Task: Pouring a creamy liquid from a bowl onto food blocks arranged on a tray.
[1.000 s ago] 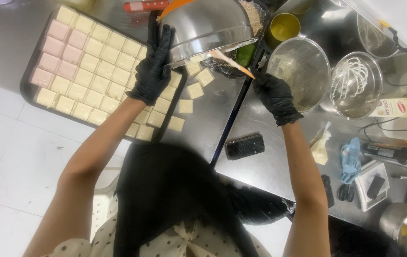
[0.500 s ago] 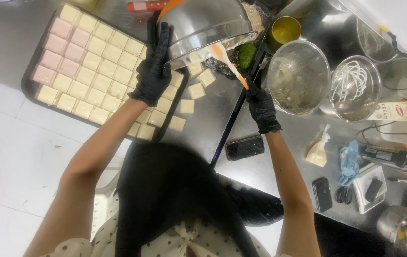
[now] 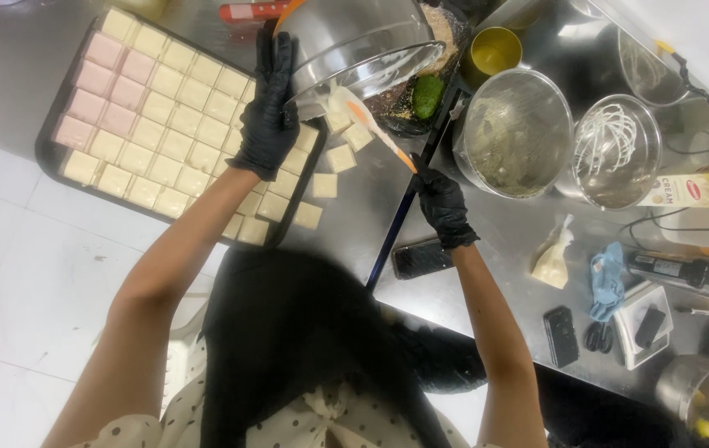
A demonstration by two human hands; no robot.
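Two black-gloved hands are working over the steel desk. I see the left hand (image 3: pixel 267 116) gripping the rim of a tilted round steel mixing bowl (image 3: pixel 354 41), held above the right end of a black tray (image 3: pixel 47 153) of pale and pink square pieces. The right hand (image 3: pixel 441 203) is closed around an orange-handled spatula (image 3: pixel 371 124), whose white blade reaches into the bowl's mouth.

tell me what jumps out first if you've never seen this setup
The tilted steel bowl at top centre, steadied by the black-gloved left hand, while the right hand works an orange-handled spatula at its rim. Left of it lies a dark tray packed with cream and pink squares.
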